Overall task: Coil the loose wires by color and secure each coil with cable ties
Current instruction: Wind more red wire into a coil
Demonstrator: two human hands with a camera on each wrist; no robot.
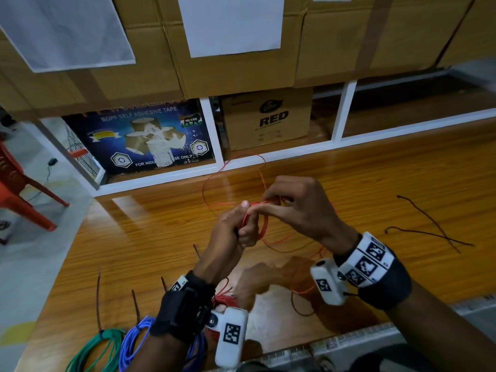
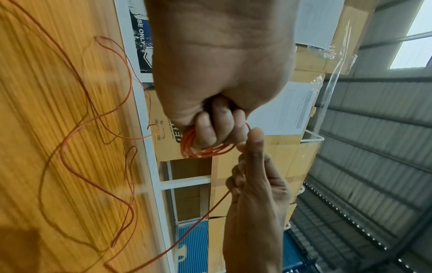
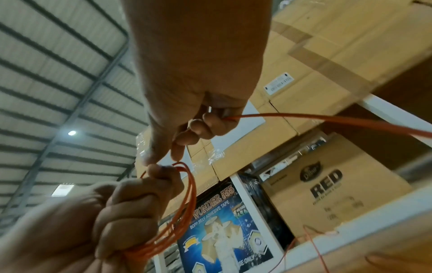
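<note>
Orange wire (image 1: 264,224): partly wound into small coil, several turns, held up above worktop (image 1: 375,183); loose tail trails in wavy loops across wood toward shelf edge. Green coil (image 1: 99,347) & blue coil (image 1: 137,336) lie flat at near-left edge, each w/ dark cable tie (image 1: 98,299) sticking up. Two dark wires (image 1: 429,232) lie crossed, far right.

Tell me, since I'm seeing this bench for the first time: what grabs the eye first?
The two hands meet mid-table: the left hand grips a small orange wire coil while the right hand feeds loose orange wire onto it. Near the table's front-left edge lie a green coil and a blue coil, already tied. Behind stands a blue tape box on the shelf.
</note>
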